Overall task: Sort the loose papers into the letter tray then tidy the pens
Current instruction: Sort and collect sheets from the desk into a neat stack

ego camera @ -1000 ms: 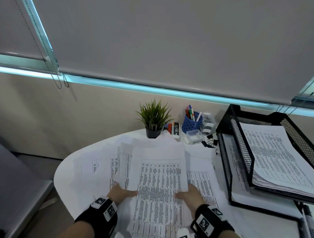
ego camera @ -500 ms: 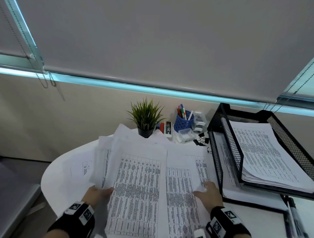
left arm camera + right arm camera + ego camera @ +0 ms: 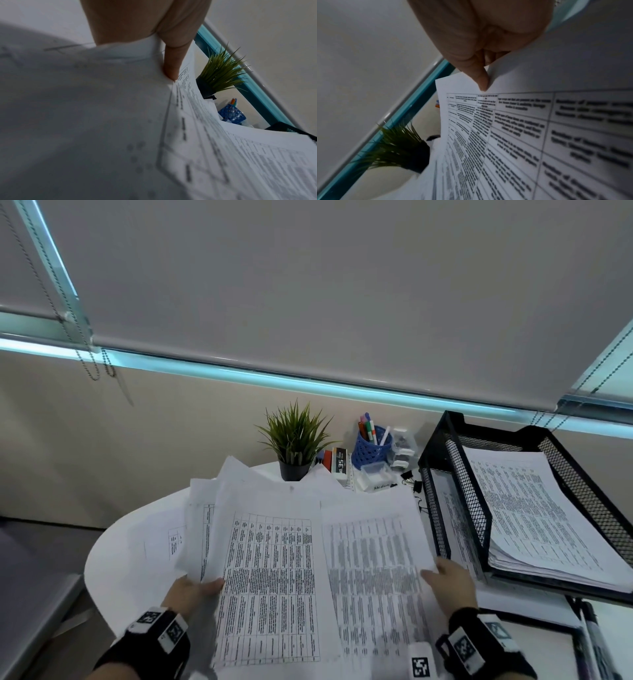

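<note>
Several loose printed papers (image 3: 274, 570) are lifted off the white round table (image 3: 113, 563) in a fanned bundle. My left hand (image 3: 191, 590) pinches the bundle's left edge, thumb (image 3: 173, 67) on top. At the right edge my right hand (image 3: 445, 580) pinches a printed sheet (image 3: 373, 573), thumb (image 3: 479, 78) pressed on its corner. The black mesh letter tray (image 3: 442, 484) stands to the right, with a paper stack (image 3: 534, 518) in its upper tier. Pens (image 3: 368, 429) stand in a blue mesh cup (image 3: 371, 450) at the back.
A small potted plant (image 3: 294, 440) stands behind the papers. A stapler box (image 3: 340, 462), clear boxes and binder clips (image 3: 411, 479) crowd the back next to the tray. One sheet (image 3: 161, 539) lies flat at the table's left. A dark marker (image 3: 596, 635) lies at far right.
Both hands have spread apart and raised the papers off the table; the right hand has moved right toward the tray, and the bundle now fans out wider.
</note>
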Demonstrator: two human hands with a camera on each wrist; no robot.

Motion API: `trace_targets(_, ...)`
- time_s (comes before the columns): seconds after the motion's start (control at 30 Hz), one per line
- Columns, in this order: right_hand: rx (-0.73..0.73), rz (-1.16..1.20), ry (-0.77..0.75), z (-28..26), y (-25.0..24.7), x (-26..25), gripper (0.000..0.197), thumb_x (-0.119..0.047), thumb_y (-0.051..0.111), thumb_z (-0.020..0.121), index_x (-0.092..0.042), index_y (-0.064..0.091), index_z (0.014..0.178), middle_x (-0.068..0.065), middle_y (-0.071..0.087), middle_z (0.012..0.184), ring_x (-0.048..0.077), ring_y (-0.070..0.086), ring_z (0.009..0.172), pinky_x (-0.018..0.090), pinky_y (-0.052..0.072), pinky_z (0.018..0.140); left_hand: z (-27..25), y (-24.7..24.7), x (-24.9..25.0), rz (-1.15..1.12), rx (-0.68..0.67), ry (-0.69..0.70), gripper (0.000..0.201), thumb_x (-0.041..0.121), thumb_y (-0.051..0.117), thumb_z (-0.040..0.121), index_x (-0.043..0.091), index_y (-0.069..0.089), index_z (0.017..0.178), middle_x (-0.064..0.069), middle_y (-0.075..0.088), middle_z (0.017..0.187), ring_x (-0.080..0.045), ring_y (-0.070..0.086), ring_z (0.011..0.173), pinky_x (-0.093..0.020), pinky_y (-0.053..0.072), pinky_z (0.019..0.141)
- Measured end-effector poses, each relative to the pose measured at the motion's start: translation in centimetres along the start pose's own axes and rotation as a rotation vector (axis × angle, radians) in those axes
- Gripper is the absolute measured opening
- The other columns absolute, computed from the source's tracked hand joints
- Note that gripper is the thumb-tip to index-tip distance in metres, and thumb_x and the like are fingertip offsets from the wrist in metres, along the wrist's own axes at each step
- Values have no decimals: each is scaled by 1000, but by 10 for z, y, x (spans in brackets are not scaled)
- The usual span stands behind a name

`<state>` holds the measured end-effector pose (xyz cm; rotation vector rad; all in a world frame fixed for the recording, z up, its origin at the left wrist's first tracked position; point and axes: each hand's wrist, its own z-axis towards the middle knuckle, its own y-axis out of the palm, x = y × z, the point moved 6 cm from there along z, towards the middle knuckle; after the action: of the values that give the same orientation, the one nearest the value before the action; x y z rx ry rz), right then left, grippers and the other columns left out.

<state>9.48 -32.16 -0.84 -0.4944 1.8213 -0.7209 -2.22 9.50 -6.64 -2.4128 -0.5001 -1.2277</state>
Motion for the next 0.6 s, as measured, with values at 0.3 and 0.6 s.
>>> trace_targets(0.3,181,-32,-202,-8,-77,-79,37,-18,54,93,-7,55,128,12,60,124,29,60,98,39,47,90,14,3,-11,147,-12,-46,17,4,69,80,-3,57,69,-14,60,65,-26,59,68,-29,49,68)
trace_targets(0.6,-17,167,-195,-6,-37,-88,12,-6,58,90,-16,62,85,2,67,82,20,64,75,38,54,75,11,23,-13,304,-119,-65,32,22,76,75,9,52,58,7,53,42,-16,52,55,-26,44,60)
